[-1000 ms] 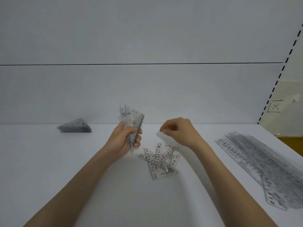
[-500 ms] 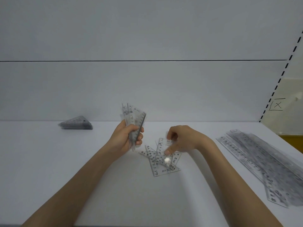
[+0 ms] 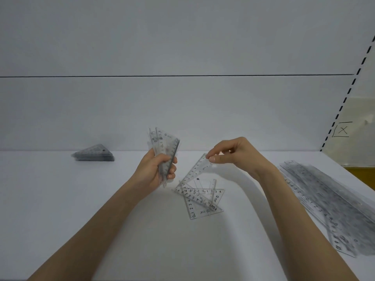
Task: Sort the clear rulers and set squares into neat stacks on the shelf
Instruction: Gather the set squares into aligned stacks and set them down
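My left hand (image 3: 155, 171) grips a bundle of clear set squares (image 3: 164, 148), held upright above the white shelf (image 3: 60, 199). My right hand (image 3: 237, 154) pinches the top corner of one clear set square (image 3: 194, 172), lifted at a slant over a small loose pile of set squares (image 3: 203, 201) in the middle of the shelf. A neat stack of set squares (image 3: 94, 154) lies at the back left. A long pile of clear rulers (image 3: 328, 201) lies along the right side.
The shelf's white back wall (image 3: 182, 110) rises just behind the hands. A slotted upright with black dashes (image 3: 345, 98) bounds the right end. The shelf's front edge runs near the frame's bottom.
My right hand went down onto the loose pile, pinched one set square and raised it by its corner. The left hand kept its bundle nearly still.
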A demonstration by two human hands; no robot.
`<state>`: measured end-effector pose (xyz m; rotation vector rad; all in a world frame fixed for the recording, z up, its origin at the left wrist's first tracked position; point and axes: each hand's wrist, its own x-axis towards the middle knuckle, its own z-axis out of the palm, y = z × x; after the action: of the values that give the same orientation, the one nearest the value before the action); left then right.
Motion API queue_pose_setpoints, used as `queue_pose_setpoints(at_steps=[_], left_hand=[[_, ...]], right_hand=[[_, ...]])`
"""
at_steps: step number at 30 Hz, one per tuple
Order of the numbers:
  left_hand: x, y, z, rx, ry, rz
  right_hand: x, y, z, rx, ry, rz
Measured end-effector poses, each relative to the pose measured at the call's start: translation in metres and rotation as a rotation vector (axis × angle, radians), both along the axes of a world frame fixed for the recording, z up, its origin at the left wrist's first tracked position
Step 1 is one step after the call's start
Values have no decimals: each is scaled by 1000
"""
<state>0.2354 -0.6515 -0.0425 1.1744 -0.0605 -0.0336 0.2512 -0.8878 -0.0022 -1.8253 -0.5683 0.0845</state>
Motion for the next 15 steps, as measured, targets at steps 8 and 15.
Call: queue_pose_setpoints(at_steps=[8,15], left_hand=[[0,0,0,-34,33,-66],[-4,-4,3,-31,73,-173]], right_hand=[[-3,2,6,474,112,-51],[-2,11,3,561,210,95]])
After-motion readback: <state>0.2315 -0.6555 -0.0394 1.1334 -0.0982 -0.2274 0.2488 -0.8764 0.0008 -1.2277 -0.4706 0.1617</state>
